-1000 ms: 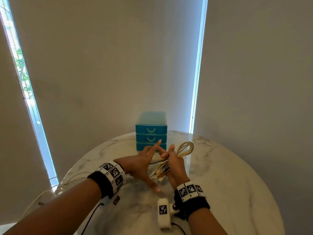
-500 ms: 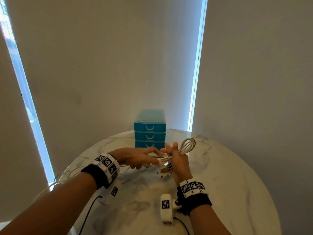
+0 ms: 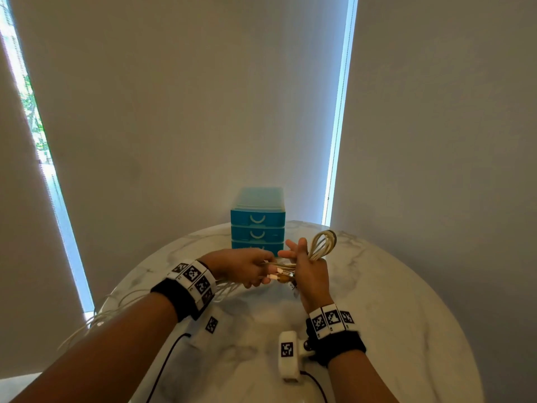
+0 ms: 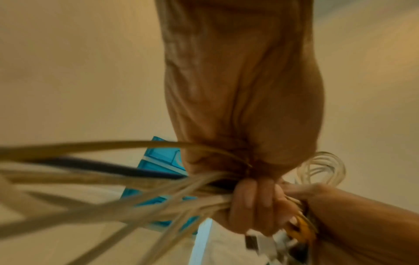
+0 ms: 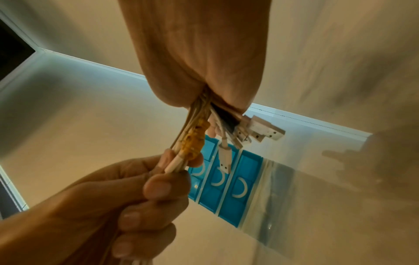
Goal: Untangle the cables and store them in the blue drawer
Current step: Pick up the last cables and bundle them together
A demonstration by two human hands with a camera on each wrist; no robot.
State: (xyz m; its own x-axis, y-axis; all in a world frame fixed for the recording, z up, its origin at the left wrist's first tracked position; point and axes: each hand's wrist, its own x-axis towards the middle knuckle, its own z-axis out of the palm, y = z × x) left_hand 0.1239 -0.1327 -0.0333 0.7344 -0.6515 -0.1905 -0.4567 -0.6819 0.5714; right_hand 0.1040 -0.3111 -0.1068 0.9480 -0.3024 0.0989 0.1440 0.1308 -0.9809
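Gripping one bundle of cables (image 3: 321, 245) — left hand (image 3: 242, 266) (fingers curled) pinches strands, right hand (image 3: 309, 271) clasps the loop.

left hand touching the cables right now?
Touching. The right wrist view shows the left hand with its thumb and fingers curled round the cables, pinching them just below the right hand.

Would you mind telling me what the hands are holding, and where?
Both grip the cables: right hand just behind the plugs, left hand on the trailing strands.
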